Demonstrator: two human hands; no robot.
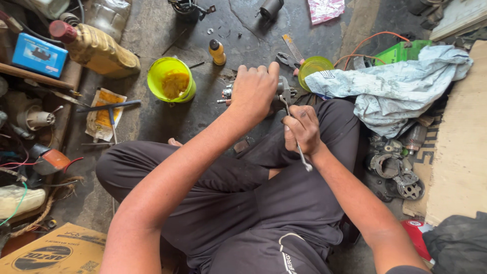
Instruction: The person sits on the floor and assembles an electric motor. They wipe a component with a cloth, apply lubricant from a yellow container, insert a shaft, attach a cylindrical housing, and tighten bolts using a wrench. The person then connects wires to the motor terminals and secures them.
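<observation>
We see the left hand point(253, 90) clamped over a small motor point(227, 93) on the floor point(167, 122); the right hand point(303, 130) grips a wrench point(290, 109), its shaft angled up-left, head touching the motor's right end.

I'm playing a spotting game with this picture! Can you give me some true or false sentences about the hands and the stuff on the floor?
1. The left hand grips a metal motor part. True.
2. The right hand holds a hammer. False: it holds a slim metal wrench.
3. The yellow-green tub stands on the floor left of the hands. True.
4. The crumpled cloth is bright red. False: it is pale grey-blue.
5. The big golden bottle stands upright. False: it lies on its side.
</observation>
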